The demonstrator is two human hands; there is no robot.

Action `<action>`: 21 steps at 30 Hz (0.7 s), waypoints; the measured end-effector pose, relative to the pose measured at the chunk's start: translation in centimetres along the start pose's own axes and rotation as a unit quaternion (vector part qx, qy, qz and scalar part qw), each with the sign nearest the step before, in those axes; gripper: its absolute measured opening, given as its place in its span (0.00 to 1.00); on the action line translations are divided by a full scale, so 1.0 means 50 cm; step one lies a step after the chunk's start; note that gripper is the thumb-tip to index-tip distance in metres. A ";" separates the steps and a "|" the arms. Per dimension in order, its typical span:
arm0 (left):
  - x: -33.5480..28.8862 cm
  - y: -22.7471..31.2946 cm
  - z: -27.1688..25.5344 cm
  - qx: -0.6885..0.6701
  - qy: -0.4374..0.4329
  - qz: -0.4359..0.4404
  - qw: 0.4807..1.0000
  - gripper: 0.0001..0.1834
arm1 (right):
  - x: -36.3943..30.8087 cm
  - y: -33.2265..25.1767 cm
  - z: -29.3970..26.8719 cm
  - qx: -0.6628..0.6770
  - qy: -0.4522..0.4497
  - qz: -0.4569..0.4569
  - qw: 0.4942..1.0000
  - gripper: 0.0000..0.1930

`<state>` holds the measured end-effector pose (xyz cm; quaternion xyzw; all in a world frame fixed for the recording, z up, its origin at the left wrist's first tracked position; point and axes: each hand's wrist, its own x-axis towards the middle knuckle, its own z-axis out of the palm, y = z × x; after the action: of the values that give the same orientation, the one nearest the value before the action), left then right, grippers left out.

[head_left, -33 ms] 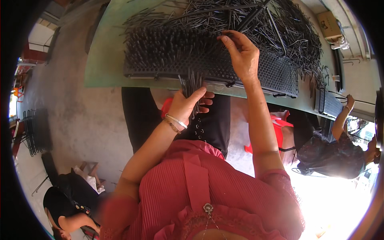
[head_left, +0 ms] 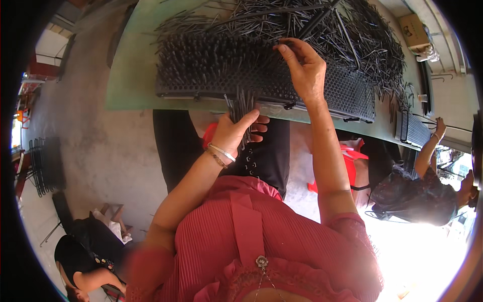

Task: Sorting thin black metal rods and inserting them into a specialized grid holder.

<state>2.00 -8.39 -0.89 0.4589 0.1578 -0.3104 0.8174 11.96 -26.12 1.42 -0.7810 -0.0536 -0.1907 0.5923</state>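
A long black perforated panel [head_left: 347, 95] lies along the near edge of the green table. Thin black strips [head_left: 201, 58] stand upright in its holes over the left and middle part, while the holes at the right end show bare. My left hand [head_left: 239, 126] is closed around a bundle of loose black strips [head_left: 242, 108], just below the panel's near edge. Above the panel, at the right edge of the standing strips, my right hand [head_left: 304, 63] has thumb and forefinger pinched together. A small dark bit of a strip shows at those fingertips; the rest is hidden.
Behind the panel lies a big heap of loose black strips [head_left: 377, 45], with black bars [head_left: 322, 22] across it. A co-worker [head_left: 412, 196] reaches toward another ridged panel [head_left: 411, 130] at right. Another person [head_left: 85, 256] is at lower left. A carton [head_left: 413, 30] stands at far right.
My hands and the panel look the same. At the right, the co-worker's arm has shifted slightly.
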 end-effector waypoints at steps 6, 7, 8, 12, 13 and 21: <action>0.001 -0.004 -0.003 0.003 0.006 -0.010 1.000 0.16 | -0.006 -0.015 0.005 -0.039 0.017 0.018 0.999 0.10; 0.001 -0.004 -0.005 0.001 0.007 -0.009 1.000 0.16 | -0.007 -0.021 0.007 -0.062 0.012 0.011 0.998 0.10; 0.001 -0.004 -0.005 0.001 0.007 -0.008 1.000 0.16 | -0.007 -0.018 0.007 -0.061 0.012 0.011 0.998 0.10; -0.002 -0.001 -0.006 -0.006 0.019 -0.009 1.000 0.16 | -0.009 -0.015 0.009 -0.020 0.016 -0.008 1.000 0.11; -0.002 0.000 -0.006 -0.007 0.022 -0.009 1.000 0.16 | -0.009 -0.017 0.009 -0.014 0.017 -0.006 1.000 0.11; -0.007 0.000 -0.004 0.004 0.022 -0.007 1.000 0.16 | -0.009 -0.012 0.019 -0.067 -0.001 -0.044 0.997 0.11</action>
<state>1.72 -8.10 -0.82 0.4681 0.1773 -0.3064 0.8097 11.59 -24.96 1.57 -0.8163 -0.0755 -0.2189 0.5292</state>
